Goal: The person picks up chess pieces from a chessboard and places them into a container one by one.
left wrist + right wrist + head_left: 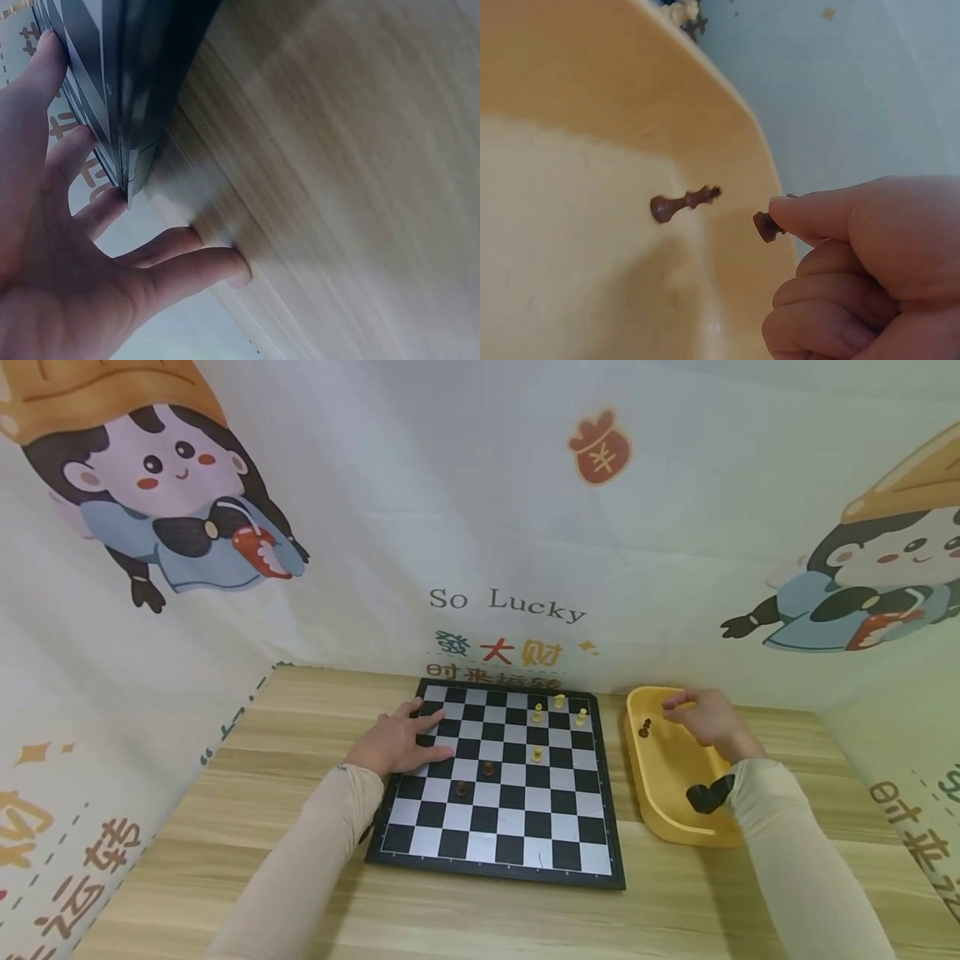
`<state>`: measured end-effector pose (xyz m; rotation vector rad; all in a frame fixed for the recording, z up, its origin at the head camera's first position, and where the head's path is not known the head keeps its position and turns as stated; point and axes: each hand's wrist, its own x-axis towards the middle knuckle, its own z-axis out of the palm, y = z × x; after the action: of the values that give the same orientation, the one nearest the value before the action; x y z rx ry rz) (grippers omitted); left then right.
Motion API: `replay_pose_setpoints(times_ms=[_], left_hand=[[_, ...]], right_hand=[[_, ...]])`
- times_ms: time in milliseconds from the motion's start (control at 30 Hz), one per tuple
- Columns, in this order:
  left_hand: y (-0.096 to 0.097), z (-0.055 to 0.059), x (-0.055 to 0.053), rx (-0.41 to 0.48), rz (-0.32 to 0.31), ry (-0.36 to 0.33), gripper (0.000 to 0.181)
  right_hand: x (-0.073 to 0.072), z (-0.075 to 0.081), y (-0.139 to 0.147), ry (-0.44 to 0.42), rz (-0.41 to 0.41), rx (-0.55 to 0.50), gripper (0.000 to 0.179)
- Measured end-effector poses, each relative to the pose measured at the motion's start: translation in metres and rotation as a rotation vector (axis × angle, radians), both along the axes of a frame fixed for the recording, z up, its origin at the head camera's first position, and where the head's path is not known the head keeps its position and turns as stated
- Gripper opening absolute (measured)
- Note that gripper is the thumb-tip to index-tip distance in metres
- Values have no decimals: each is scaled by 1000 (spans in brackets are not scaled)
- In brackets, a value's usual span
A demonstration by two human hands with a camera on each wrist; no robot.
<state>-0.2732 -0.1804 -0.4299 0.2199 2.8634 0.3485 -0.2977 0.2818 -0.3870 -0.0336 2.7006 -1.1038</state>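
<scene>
My left hand [396,740] rests with spread, straight fingers on the left edge of the black-and-white chessboard [480,848]. In the left wrist view, some fingertips touch the board and others the table. Above the yellow tray [675,777], my right hand [705,718] pinches a dark brown chess piece [766,225] between thumb and finger; most of it is hidden, so its kind is unclear. Another brown piece, tall and like a king [684,202], lies on its side in the tray. Two brown pieces, one of them a dark piece [488,768], stand on the board.
Several cream pieces stand on the board's right half, among them a cream knight [559,701] and a lone cream pawn [537,754]. The tray is right of the board on the wooden table [300,727]. A printed cloth [510,527] hangs behind and at both sides.
</scene>
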Motion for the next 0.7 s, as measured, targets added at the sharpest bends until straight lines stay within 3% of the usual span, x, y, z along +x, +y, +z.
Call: replay_pose_setpoints(times_ms=[167, 700], left_hand=[[0, -2, 1, 5, -4, 4, 79], [-1, -1, 0, -15, -10, 13, 80]], right_hand=[[-1, -6, 3, -48, 12, -14, 41], [-9, -21, -2, -66, 19, 32, 40]])
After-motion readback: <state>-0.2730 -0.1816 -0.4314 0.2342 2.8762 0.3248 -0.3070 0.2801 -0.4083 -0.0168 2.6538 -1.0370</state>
